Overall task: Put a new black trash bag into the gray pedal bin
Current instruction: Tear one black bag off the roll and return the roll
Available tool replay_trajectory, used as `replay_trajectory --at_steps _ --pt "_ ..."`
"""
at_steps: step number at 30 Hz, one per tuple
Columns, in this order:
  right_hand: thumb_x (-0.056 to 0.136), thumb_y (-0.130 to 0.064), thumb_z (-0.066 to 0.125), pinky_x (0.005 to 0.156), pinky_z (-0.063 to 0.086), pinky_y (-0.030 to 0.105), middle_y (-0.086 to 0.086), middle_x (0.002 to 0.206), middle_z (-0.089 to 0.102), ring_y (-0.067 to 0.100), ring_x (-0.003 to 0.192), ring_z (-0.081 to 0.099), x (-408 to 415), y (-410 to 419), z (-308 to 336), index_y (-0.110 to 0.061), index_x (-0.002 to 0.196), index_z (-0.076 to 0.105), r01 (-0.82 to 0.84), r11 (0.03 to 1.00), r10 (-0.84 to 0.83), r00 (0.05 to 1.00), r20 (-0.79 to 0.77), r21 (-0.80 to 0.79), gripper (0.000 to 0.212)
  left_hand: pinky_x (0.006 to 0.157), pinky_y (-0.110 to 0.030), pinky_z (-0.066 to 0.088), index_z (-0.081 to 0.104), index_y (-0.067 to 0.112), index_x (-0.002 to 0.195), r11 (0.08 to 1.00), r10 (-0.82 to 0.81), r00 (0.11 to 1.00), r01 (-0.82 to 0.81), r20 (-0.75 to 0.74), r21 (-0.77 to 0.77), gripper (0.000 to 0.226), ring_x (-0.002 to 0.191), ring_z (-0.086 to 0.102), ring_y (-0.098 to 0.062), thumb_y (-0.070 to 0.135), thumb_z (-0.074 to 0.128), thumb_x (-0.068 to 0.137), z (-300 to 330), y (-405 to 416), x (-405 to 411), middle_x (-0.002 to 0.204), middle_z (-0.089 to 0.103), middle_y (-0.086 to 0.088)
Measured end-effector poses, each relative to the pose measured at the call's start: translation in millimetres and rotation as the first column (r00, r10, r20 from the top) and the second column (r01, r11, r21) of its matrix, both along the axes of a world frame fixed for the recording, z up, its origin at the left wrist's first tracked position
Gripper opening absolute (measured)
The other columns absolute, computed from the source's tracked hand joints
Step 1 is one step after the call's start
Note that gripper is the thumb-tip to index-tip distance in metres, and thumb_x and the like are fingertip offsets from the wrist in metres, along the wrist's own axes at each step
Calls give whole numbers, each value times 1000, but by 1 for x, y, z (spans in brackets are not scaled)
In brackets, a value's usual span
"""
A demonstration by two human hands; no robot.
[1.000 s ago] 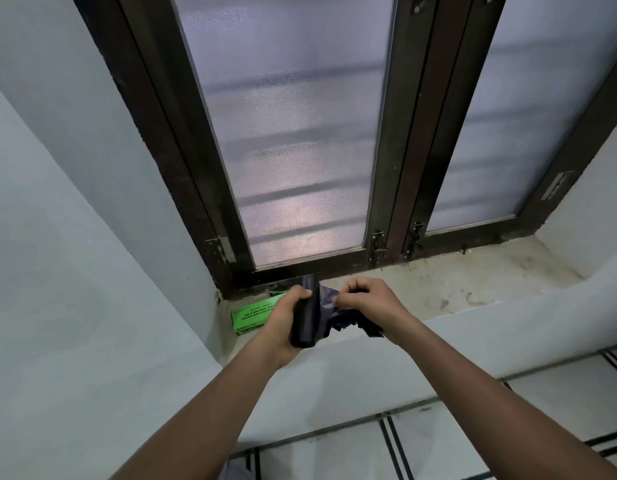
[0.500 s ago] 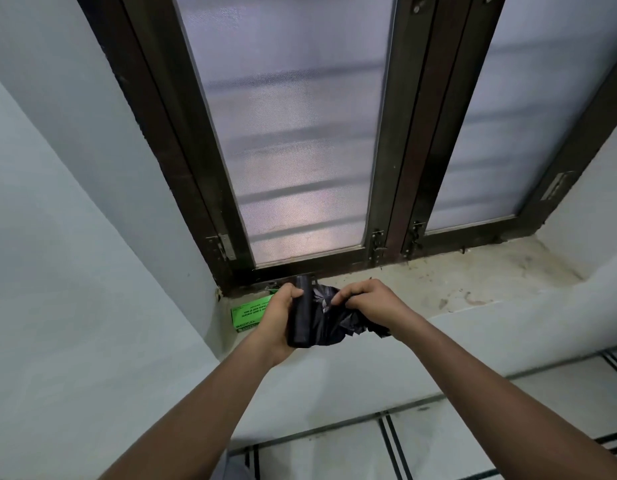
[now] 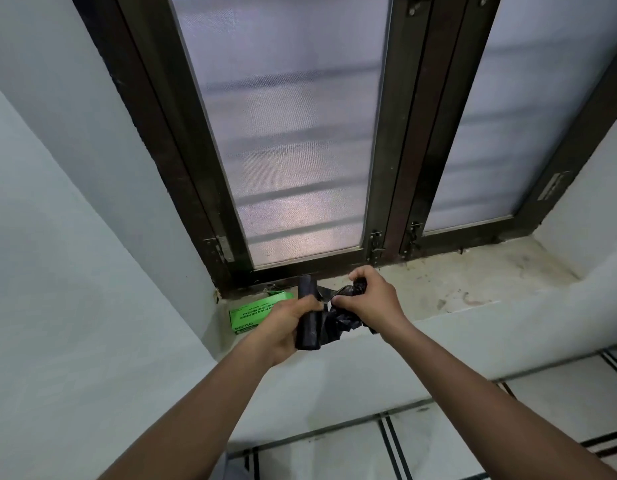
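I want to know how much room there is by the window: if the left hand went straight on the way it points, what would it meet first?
Probably the window frame; the left hand holds the black bag roll just short of it. Depth is unclear.

A plain home interior, likely a utility corner; frosted window in dark frame at 12 o'clock; stained concrete sill; tiled floor at 6 o'clock.

Middle of the roll of black bags hidden inside the left hand. Loose bag partly covered by the right hand. Green box half behind the left hand, print too small to read. Window cut off at the top edge.
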State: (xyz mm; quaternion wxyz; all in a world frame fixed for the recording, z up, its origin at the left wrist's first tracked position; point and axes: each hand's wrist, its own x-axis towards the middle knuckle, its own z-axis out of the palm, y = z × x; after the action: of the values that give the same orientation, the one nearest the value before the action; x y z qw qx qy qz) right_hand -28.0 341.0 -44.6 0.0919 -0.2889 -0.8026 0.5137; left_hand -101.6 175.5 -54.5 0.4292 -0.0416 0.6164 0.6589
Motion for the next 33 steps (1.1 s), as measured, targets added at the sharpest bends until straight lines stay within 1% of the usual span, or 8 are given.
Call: replay_trajectory --at_steps 3,7,11,18,21,24,28,33 --pt "72 -25 89 60 46 12 -2 101 66 13 85 64 -2 1 -2 -23 113 67 -27 996 22 998 55 83 46 59 -35 61 67 0 117 999 -7 999 5 -39 -45 28 82 75 -32 4 69 89 -1 1 2 101 76 -21" --pt "77 -19 83 50 41 2 2 96 72 6 75 64 -2 -1 -7 -17 101 75 -27 993 20 998 66 112 25 59 -30 58 68 0 116 1000 0 999 0 -48 -11 29 78 71 -31 -1 64 87 -5 4 6 96 74 -19" --pt "83 -18 76 49 52 13 3 85 74 11 69 70 -1 1 -10 -15 96 80 -11 1000 10 996 85 12 14 69 -31 50 68 13 104 998 3 998 1 -60 62 22 71 68 -22 -1 62 89 -6 3 8 83 73 -7" --pt "89 -39 78 60 56 29 1 83 78 15 65 72 5 13 -5 -26 102 78 -209 942 247 961 121 -262 18 92 -56 55 68 28 110 1000 2 992 -1 -128 8 24 110 66 -32 13 73 92 -4 -3 -2 116 73 -9" --pt "87 -29 81 63 63 37 6 88 80 24 71 78 6 14 -1 -23 102 78 -307 927 350 916 197 -216 16 90 -62 58 66 29 116 999 -31 984 27 -174 -23 26 112 66 -33 16 73 94 0 -3 0 120 70 -11" --pt "91 -19 75 52 60 28 6 83 79 21 63 75 3 8 -3 -20 94 79 -210 973 225 954 199 -94 6 86 -67 58 63 23 119 1000 28 986 -28 -162 4 27 113 66 -36 14 71 95 0 2 2 125 68 -14" --pt "98 -12 65 43 47 20 9 78 72 24 63 67 -4 -8 -6 -15 88 75 -18 935 63 991 115 -354 15 84 -76 53 64 16 114 958 238 971 -231 -20 168 20 117 66 -43 9 68 96 -6 13 10 125 70 -20" --pt "98 -2 55 47 43 22 13 80 64 23 63 59 -14 -17 -9 -6 85 69 215 745 -162 977 141 -632 20 76 -71 57 66 16 116 870 387 916 -400 105 287 22 112 69 -42 6 66 96 -7 21 14 119 73 -20"
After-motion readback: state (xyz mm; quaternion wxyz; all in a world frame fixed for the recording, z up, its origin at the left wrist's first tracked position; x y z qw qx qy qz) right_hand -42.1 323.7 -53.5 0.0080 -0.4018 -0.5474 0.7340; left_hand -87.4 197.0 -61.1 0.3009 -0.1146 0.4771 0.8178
